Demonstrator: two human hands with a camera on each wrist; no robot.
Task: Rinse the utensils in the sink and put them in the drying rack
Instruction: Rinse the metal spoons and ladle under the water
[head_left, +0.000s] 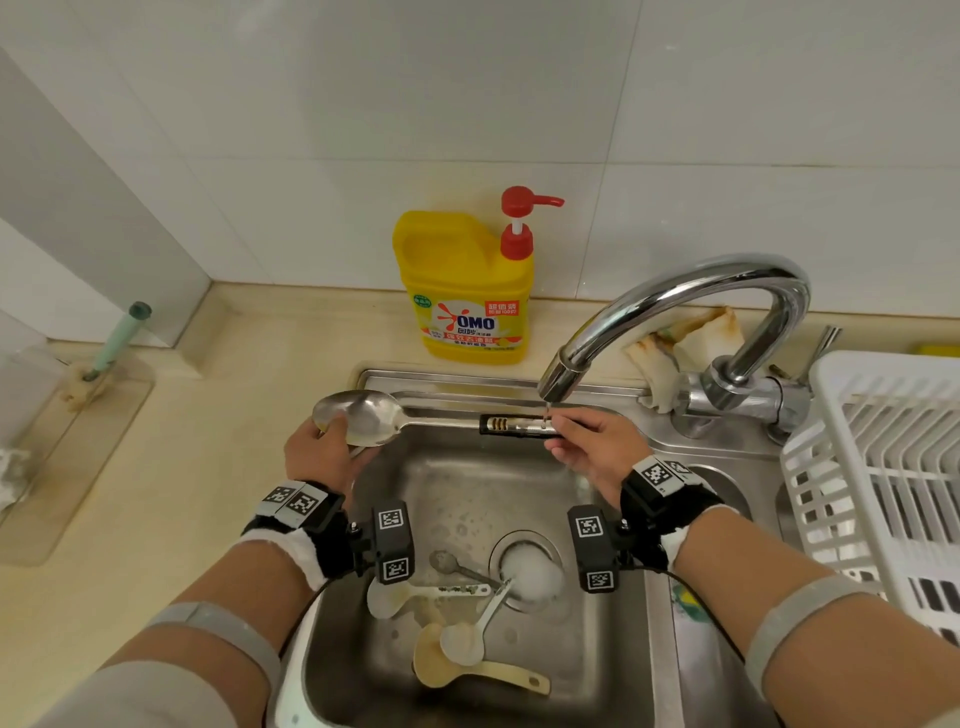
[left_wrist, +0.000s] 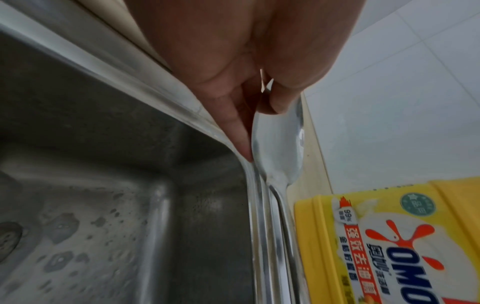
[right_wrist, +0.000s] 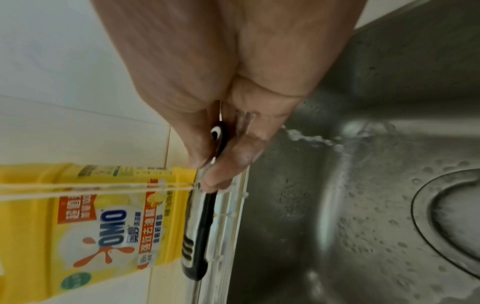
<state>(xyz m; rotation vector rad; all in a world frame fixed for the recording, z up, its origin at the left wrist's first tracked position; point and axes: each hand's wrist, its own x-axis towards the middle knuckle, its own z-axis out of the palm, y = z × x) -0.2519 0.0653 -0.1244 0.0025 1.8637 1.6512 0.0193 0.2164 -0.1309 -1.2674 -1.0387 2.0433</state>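
Now I hold the ladle (head_left: 395, 418) level: left hand (head_left: 317, 457) fingers (left_wrist: 239, 133) cup its bowl, right hand (head_left: 597, 452) fingers (right_wrist: 233, 156) pinch its handle, so tap (head_left: 561, 374) water rinses it.

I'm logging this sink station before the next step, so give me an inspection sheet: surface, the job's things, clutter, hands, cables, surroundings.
Surface: steel sink, wet, foam over the drain; beige counter around it.
Job's things: large metal spoon held level under the running faucet; four smaller spoons lie on the sink floor; white drying rack on the right, nothing seen in it.
Clutter: stained cloth behind the faucet; brush at left.
Hands: left hand holds the bowl; right hand pinches the black handle.
Cables: black wrist-camera leads over the sink.
Surroundings: white tiles, yellow detergent bottle.
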